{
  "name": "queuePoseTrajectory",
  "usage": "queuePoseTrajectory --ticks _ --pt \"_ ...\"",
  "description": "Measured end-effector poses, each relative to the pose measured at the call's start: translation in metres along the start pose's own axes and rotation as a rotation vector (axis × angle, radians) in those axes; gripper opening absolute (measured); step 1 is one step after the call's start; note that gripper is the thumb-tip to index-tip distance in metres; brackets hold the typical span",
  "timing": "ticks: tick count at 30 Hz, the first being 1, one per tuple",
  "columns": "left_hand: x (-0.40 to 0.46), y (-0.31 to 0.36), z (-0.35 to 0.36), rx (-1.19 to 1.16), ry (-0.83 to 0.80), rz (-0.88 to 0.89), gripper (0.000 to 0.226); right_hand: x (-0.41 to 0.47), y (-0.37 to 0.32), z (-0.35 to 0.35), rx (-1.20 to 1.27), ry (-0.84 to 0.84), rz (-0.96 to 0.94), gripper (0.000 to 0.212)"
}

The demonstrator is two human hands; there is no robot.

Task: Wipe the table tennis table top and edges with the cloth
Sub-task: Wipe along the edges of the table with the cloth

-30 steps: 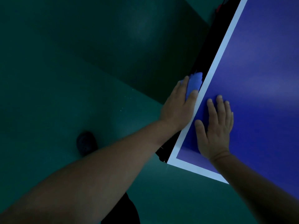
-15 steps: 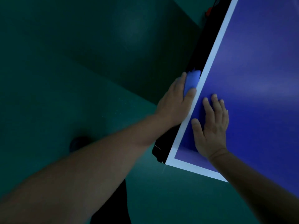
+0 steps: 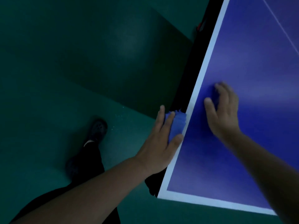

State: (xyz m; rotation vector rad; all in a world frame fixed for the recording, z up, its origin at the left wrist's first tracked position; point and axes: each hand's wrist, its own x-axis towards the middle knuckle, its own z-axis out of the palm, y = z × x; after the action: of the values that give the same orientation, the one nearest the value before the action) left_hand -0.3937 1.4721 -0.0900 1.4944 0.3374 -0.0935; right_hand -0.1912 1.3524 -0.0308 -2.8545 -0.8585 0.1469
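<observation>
Dark shoe (image 3: 98,128) stood on green floor (image 3: 48,94), near left. Left hand (image 3: 159,143) gripped blue cloth (image 3: 176,125), pressing it against table (image 3: 258,143) left side edge, near corner. Right hand (image 3: 224,111) rested on blue top just beyond, fingers relaxed, holding nothing; blurred.

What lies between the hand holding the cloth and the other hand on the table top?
In the head view, between the left hand with the cloth and the right hand lie only the white border stripe and bare blue table top.
</observation>
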Motion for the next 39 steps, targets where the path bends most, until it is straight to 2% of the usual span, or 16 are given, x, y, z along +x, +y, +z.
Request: queuePoseTrajectory --ticks 3,8,12,15,18,21,24,29,33,39 --pt "0.055 0.013 -0.003 -0.085 0.121 0.015 0.067 0.046 0.004 0.005 -0.014 -0.010 0.076 0.068" --pt "0.146 0.024 -0.026 -0.149 0.131 -0.035 0.059 0.049 0.003 0.006 -0.002 -0.039 0.133 0.065" --pt "0.086 0.003 -0.013 -0.237 0.108 -0.066 0.047 0.050 0.000 0.005 0.013 -0.032 0.141 0.069" --pt "0.027 0.006 0.001 -0.192 0.118 -0.066 0.046 0.048 0.001 0.007 0.008 -0.020 0.128 0.070" --pt "0.053 0.026 -0.001 -0.159 0.107 -0.092 0.048 0.049 0.002 0.008 0.005 -0.028 0.136 0.070" --pt "0.131 0.035 -0.017 -0.118 0.109 -0.079 0.054 0.048 0.002 0.007 0.002 -0.033 0.136 0.071" --pt "0.179 0.033 -0.027 -0.202 0.160 -0.099 0.060 0.048 0.002 0.007 -0.012 -0.056 0.142 0.073" --pt "0.113 0.024 -0.014 -0.181 0.140 -0.086 0.049 0.049 0.002 0.006 -0.009 -0.056 0.136 0.072" --pt "0.074 0.027 -0.004 -0.155 0.114 -0.090 0.051 0.050 0.002 0.007 -0.014 -0.058 0.136 0.073" --pt "0.210 0.049 -0.033 -0.082 0.142 -0.051 0.057 0.051 0.003 0.007 -0.004 -0.063 0.132 0.072"
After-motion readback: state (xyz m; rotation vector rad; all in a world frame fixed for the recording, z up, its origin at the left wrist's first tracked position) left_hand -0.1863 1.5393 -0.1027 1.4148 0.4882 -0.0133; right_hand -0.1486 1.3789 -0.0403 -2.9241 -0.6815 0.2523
